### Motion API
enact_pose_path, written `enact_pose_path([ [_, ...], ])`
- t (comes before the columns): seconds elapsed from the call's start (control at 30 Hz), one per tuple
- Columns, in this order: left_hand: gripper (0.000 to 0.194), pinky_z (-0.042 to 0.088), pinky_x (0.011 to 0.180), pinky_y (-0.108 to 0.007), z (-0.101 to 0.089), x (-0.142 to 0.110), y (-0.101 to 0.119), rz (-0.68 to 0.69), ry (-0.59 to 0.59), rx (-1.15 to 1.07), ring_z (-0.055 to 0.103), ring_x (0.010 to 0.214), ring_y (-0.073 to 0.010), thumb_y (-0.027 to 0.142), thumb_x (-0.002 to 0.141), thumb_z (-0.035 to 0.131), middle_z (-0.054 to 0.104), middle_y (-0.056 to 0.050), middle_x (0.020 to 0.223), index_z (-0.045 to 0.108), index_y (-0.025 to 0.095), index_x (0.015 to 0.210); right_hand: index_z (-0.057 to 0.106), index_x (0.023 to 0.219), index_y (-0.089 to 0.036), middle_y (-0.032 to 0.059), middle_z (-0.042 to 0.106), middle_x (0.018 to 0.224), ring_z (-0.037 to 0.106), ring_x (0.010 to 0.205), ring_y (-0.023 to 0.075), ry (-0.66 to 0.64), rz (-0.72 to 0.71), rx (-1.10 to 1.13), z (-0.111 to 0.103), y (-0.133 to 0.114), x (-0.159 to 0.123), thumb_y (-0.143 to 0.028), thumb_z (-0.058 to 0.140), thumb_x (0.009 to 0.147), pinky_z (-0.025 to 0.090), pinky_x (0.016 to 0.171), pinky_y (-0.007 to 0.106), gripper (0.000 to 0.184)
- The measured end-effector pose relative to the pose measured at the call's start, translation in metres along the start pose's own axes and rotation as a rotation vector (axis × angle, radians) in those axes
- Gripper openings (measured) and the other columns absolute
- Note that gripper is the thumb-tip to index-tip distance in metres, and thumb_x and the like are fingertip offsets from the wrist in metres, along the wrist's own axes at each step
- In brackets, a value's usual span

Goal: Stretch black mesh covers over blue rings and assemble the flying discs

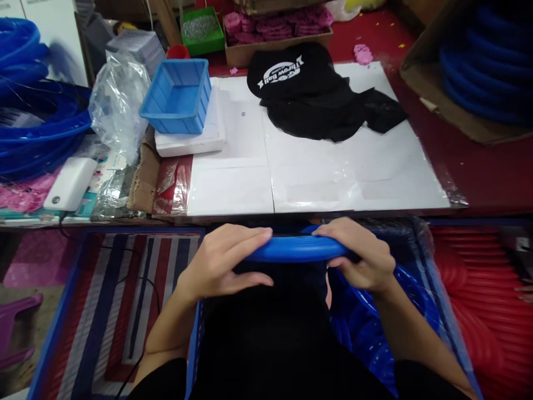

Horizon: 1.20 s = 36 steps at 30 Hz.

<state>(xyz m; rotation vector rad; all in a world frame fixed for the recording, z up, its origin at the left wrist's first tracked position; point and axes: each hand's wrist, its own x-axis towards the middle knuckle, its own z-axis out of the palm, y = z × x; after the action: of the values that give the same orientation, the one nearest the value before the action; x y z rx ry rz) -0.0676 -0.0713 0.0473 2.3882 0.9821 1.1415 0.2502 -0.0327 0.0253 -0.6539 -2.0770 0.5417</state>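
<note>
I hold a blue ribbed plastic disc (296,248) edge-on, just below the table's front edge. My left hand (225,260) grips its left end, fingers curled over the rim. On the disc's right end my right hand (358,253) is closed, fingers wrapped over the top. Black cloth (266,328) hangs beneath the disc over my lap. A heap of black fabric pouches (316,91), one with white "Throw Ball" print, lies on the white sheet (308,172) at the table's far side.
A blue plastic bin (179,94) sits on a white block at the back left, beside a clear bag (116,103). Blue rings (33,111) are stacked far left, and red ribbed discs (478,300) at lower right. A cardboard box (466,83) of blue rings stands at the right.
</note>
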Motion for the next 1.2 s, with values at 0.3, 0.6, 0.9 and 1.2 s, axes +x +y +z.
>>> enact_pose_path([
  [0.3, 0.023, 0.059, 0.07, -0.028, 0.018, -0.065, -0.049, -0.37, 0.144, -0.106, 0.075, 0.072, -0.0194, 0.039, 0.094, 0.077, 0.079, -0.007, 0.084, 0.073, 0.016, 0.094, 0.066, 0.146, -0.028, 0.0134, 0.079, 0.129, 0.075, 0.122, 0.0342, 0.077, 0.374, 0.304, 0.015, 0.063, -0.074, -0.05, 0.064, 0.104, 0.061, 0.104, 0.056, 0.047],
  [0.6, 0.029, 0.059, 0.074, -0.032, 0.028, -0.02, -0.013, -0.096, -0.068, 0.053, 0.077, 0.084, -0.0221, 0.033, 0.104, 0.07, 0.08, -0.011, 0.098, 0.069, 0.015, 0.126, 0.057, 0.159, -0.02, 0.0169, 0.08, 0.125, 0.077, 0.11, 0.0337, -0.107, -0.031, -0.058, 0.007, 0.008, -0.03, -0.033, 0.076, 0.1, 0.061, 0.093, 0.052, 0.063],
  [0.9, 0.05, 0.061, 0.102, -0.041, 0.032, -0.034, -0.033, -0.136, 0.12, -0.228, 0.077, 0.115, -0.0267, 0.04, 0.1, 0.077, 0.08, -0.016, 0.126, 0.067, 0.02, 0.144, 0.071, 0.142, -0.025, 0.0126, 0.083, 0.113, 0.08, 0.092, 0.034, 0.138, 0.063, 0.015, 0.008, 0.023, -0.049, -0.04, 0.07, 0.103, 0.055, 0.088, 0.055, 0.042],
  [1.2, 0.044, 0.061, 0.097, -0.036, 0.026, -0.035, -0.024, -0.158, 0.073, -0.18, 0.08, 0.108, -0.025, 0.038, 0.098, 0.079, 0.082, -0.011, 0.12, 0.071, 0.022, 0.139, 0.061, 0.15, -0.023, 0.0136, 0.079, 0.117, 0.076, 0.104, 0.0303, -0.127, 0.153, 0.058, 0.004, 0.014, -0.036, -0.044, 0.074, 0.101, 0.062, 0.09, 0.047, 0.055],
])
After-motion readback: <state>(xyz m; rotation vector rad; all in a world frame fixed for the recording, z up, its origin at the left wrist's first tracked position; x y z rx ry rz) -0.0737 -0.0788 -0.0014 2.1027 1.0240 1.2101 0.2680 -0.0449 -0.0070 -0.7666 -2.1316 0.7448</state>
